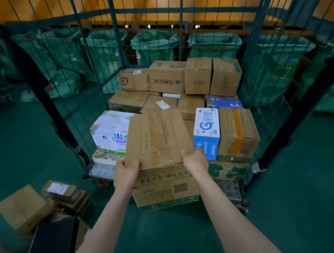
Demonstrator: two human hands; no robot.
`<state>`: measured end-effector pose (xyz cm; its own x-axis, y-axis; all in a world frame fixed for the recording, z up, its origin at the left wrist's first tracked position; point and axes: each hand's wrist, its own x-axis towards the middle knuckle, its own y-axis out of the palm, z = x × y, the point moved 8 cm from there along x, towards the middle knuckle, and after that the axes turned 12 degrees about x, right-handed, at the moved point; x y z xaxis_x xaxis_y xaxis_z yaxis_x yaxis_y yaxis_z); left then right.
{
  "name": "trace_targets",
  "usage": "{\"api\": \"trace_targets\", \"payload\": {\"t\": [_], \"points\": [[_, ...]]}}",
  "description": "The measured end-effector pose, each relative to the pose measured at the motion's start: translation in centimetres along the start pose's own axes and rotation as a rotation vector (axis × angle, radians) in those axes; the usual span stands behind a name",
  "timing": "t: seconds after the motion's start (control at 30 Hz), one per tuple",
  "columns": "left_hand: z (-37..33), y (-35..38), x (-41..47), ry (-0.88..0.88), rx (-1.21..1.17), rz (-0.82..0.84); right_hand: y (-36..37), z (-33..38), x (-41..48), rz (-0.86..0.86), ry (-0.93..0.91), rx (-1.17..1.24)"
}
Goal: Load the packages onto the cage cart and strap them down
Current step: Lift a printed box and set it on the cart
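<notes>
Two bare forearms reached forward from the bottom edge, and the left hand [126,174] and the right hand [195,161] gripped the near corners of a cardboard box [157,137], each thumb on top and the other fingers curled round the edge, mostly hidden. The box was at the open front of the cage cart [101,171], between a white printed package [110,135] and a blue-white carton [207,133]. Behind it, brown stacked boxes [167,75] filled the cart up to the rear wire wall. Under the box's near edge was a brown face with green print and a QR code; I could not tell whether it was the same box or another below. On the left, loose boxes [23,207] lay on the green floor [289,196], partly covered by a dark blurred object [51,247]. Green sacks [155,46] stood behind the mesh, before an orange wall [171,1].
</notes>
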<state>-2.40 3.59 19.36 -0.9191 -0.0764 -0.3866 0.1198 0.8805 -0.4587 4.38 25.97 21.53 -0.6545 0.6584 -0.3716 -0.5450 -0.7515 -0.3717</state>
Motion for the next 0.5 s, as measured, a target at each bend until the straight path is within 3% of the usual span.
{"api": "trace_targets", "payload": {"t": [0.5], "points": [[-8.0,-5.4,18.6,0.103,0.053,-0.001,12.4,10.5,9.9,-0.042,0.028,0.056]]}}
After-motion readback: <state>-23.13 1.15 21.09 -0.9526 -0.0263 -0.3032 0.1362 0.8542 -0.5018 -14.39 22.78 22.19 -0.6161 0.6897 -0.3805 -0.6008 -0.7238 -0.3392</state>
